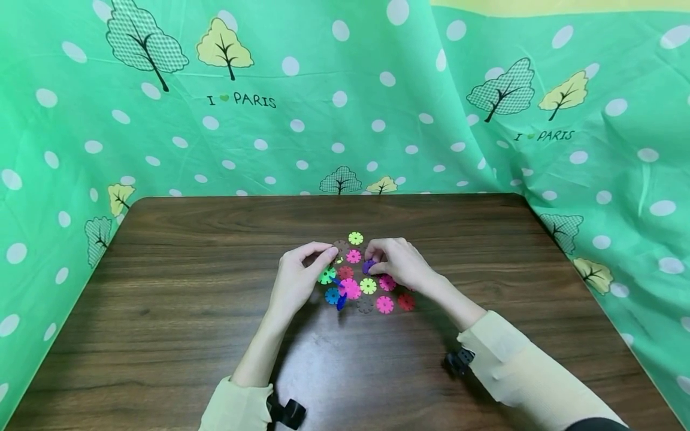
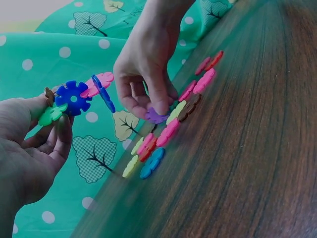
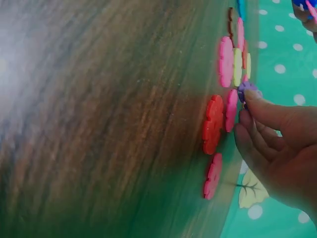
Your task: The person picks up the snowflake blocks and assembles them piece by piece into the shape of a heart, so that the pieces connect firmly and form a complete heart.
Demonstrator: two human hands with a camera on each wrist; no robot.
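My left hand pinches a joined chain of notched plastic snowflake discs, raised above the table. The left wrist view shows a green disc and part of a brown one near the thumb. Slotted on from there are a blue disc, a pink disc and another blue disc turned edge-on. My right hand pinches a purple snowflake disc between thumb and fingers, over the loose discs. Whether the purple disc touches the table is unclear.
Several loose discs lie flat around the hands, among them a yellow-green disc, a pink disc, a red disc and a light-blue disc. A dark wooden table carries them. Behind it hangs a green dotted cloth.
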